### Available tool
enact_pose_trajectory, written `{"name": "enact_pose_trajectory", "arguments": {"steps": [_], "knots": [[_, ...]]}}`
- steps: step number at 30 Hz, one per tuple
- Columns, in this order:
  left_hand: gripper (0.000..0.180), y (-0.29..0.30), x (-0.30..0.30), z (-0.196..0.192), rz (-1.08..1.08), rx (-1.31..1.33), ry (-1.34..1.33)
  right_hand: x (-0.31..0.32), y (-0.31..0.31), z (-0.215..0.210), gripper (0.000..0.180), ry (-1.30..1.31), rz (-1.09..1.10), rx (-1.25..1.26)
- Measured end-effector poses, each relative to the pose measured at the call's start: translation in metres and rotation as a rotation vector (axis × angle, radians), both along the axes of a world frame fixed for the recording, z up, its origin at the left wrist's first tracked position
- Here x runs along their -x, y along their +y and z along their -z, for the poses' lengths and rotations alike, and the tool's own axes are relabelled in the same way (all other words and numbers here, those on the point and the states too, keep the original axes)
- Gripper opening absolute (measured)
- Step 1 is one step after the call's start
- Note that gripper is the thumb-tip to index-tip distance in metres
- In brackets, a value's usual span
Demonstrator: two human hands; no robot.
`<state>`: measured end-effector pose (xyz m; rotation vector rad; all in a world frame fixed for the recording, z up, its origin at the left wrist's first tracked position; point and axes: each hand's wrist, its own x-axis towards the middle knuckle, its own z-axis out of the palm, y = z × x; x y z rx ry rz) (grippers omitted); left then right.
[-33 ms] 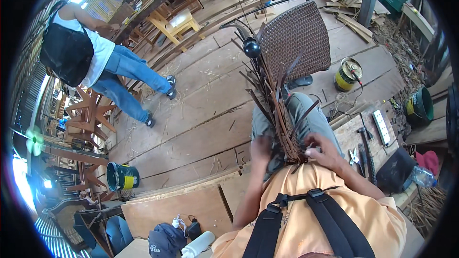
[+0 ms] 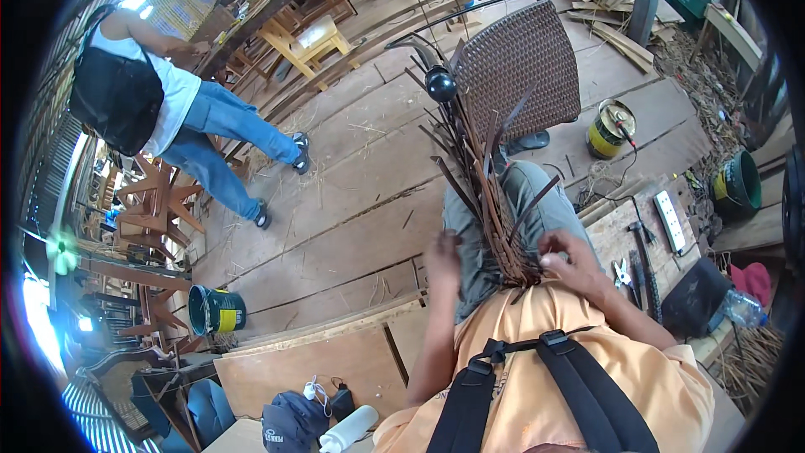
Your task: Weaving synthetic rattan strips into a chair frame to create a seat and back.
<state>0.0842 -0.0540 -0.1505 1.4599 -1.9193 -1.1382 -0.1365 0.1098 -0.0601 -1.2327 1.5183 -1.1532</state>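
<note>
A bundle of dark brown weaving strips [image 2: 495, 222] runs up between my knees, its lower end against my orange shirt. Loose strip ends fan out from it. Beyond stands a brown woven panel on a black frame [image 2: 521, 67], and a shiny black ball [image 2: 440, 84] sits by the strips' upper end. To the left of the bundle, apart from it, my left hand [image 2: 444, 262] is closed, its fingers bunched and slightly blurred. My right hand [image 2: 570, 262] has curled fingers close beside the bundle's lower right end. What either hand pinches is too small to make out.
Pliers [image 2: 621, 273], a hammer [image 2: 641, 235] and a white power strip [image 2: 669, 222] lie on a board at my right. A yellow-black can [image 2: 611, 130] stands ahead. Buckets [image 2: 215, 310] stand on either side. Another person [image 2: 159, 101] is at the bench, far left.
My left hand has shifted left, farther from the bundle. My right hand has moved slightly to the right. The strips and panel look the same.
</note>
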Motion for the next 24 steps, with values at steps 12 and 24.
{"name": "enact_pose_trajectory", "arguments": {"steps": [12,24], "knots": [[0.044,0.093,0.032,-0.176,0.549,0.471,0.463,-0.035,0.006,-0.085,0.035,0.15,-0.642,0.001],[0.032,0.022,0.035,-0.154,0.219,0.093,0.801,0.088,0.095,0.186,0.016,0.647,0.484,-0.29]]}}
